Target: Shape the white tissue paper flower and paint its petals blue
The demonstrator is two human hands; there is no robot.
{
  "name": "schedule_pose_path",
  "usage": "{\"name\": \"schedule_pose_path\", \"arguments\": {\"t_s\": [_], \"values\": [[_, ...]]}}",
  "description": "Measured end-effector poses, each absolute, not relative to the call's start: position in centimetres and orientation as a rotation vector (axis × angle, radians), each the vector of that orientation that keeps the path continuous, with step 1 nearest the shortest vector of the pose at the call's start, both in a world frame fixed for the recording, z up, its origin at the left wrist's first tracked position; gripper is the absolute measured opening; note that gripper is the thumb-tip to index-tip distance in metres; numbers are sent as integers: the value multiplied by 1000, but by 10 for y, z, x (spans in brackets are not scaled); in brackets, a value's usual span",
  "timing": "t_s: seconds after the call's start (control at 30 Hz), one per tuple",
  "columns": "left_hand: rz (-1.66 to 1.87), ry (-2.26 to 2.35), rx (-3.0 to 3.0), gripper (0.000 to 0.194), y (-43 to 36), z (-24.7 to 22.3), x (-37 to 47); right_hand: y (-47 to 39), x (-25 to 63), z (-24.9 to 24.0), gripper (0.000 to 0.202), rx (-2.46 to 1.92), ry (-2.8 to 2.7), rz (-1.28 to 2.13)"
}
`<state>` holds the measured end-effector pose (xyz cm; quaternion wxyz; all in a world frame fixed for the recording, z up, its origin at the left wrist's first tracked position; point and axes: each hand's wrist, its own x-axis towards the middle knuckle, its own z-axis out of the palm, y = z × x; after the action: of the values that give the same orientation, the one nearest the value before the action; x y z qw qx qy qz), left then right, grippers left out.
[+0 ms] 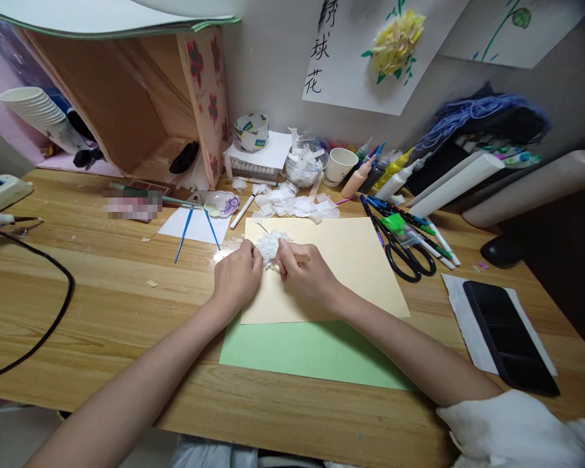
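Observation:
A ruffled white paper flower (269, 246) lies near the upper left of a cream sheet (351, 260), which overlaps a green sheet (312, 348). My left hand (238, 270) rests at the cream sheet's left edge, fingers curled beside the flower; whatever they hold is hidden. My right hand (305, 266) is closed at the flower's right side, its fingertips pinched on something too small to make out. Behind the flower, loose white paper pieces (297, 205) are heaped below a clear bowl (305, 166) filled with more strips.
Two blue brushes (185, 231) lie on white paper at the left. Black scissors (409, 260), pens (439, 240) and paint bottles (358, 179) sit right of the sheets. A phone (509, 331) lies farther right. A cable (63, 305) curves at the left; a box (199, 97) stands behind.

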<state>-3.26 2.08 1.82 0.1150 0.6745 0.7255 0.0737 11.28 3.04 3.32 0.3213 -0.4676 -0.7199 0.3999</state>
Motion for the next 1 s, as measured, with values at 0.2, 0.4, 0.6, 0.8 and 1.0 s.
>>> {"name": "schedule_pose_path", "arguments": {"t_s": [0.2,0.4,0.6,0.8,1.0], "values": [[267,2120,1986,25,21,17,-35,41,136,62,56,-1103,-1763,936],[309,2095,1952,23,22,17,-37,79,152,46,18,-1107,-1860,616],[344,2071,1943,23,22,15,-39,124,136,5,8,-1014,-2164,480],[338,2057,1945,23,21,16,-39,151,115,-3,11,-957,-2223,424],[347,2049,1942,23,20,16,-40,148,112,12,15,-997,-2112,414]]}}
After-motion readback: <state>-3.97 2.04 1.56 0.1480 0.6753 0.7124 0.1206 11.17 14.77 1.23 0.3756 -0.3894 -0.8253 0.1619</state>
